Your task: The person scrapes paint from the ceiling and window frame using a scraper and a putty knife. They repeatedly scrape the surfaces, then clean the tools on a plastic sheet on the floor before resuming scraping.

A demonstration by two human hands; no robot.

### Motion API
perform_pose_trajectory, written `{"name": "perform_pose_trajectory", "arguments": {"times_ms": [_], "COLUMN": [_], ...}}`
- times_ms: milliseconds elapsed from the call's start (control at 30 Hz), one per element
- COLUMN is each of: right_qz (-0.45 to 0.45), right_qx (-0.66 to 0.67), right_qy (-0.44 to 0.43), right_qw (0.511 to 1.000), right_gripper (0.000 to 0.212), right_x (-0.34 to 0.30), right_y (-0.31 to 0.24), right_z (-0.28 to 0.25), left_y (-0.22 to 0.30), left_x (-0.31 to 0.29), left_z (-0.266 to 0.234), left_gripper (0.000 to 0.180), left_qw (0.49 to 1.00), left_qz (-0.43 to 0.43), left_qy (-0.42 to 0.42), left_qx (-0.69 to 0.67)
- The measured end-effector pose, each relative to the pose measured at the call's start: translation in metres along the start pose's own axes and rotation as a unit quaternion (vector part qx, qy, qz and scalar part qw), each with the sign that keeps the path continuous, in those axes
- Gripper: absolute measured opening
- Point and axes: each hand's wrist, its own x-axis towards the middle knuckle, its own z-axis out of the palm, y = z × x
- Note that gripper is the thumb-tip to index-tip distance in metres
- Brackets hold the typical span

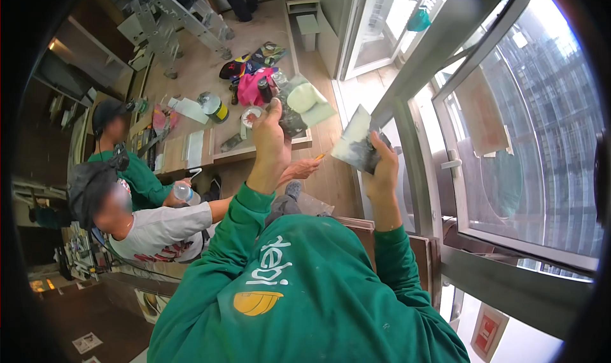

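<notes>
My left hand [272,134] is raised and closed on a flat, wide scraper [293,118] with a thick lump of pale putty [307,100] on it. In my right hand [384,172] is a second wide scraper [354,141], its grey face smeared with the same pale putty. The two blades are apart, facing each other in front of me. How either scraper's handle is shaped is hidden by my fingers. Below and between them, a co-worker's hand [301,168] holds a thin orange-tipped thing I cannot make out.
Close on my left sits a person in a light shirt [167,230]; another in green [145,183] holds a clear bottle [186,193]. Ahead, a low wooden platform [251,35] bears a tub [212,107], clothes [253,86] and a stepladder [184,22]. An open window [528,121] stands right.
</notes>
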Motion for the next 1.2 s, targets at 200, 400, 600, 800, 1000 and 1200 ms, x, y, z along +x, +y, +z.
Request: {"name": "perform_pose_trajectory", "arguments": {"times_ms": [200, 400, 600, 800, 1000, 1200], "right_qz": [-0.16, -0.318, -0.359, -0.381, -0.515, -0.497], "right_qx": [-0.056, -0.214, -0.279, -0.324, -0.397, -0.493], "right_qy": [0.099, 0.07, 0.017, -0.057, -0.213, -0.166], "right_qw": [0.98, 0.921, 0.89, 0.864, 0.73, 0.695], "right_gripper": [0.02, 0.018, 0.019, 0.016, 0.033, 0.053], "right_x": [-0.032, -0.043, -0.052, -0.066, -0.082, -0.081], "right_y": [0.03, 0.014, -0.006, -0.03, -0.015, 0.005], "right_z": [0.037, 0.025, 0.023, 0.032, 0.047, 0.053], "left_y": [-0.003, 0.008, 0.022, 0.051, 0.022, 0.005], "left_x": [-0.046, -0.086, -0.088, -0.067, -0.064, -0.065], "left_z": [0.02, 0.025, 0.019, 0.006, -0.007, 0.0], "left_gripper": [0.023, 0.022, 0.018, 0.022, 0.02, 0.025], "left_qw": [0.993, 0.961, 0.901, 0.811, 0.976, 0.963], "left_qz": [-0.006, 0.024, -0.013, 0.07, -0.214, -0.218], "left_qy": [-0.111, -0.193, -0.307, -0.293, -0.028, -0.158], "left_qx": [0.032, 0.196, 0.305, 0.502, 0.016, -0.016]}}
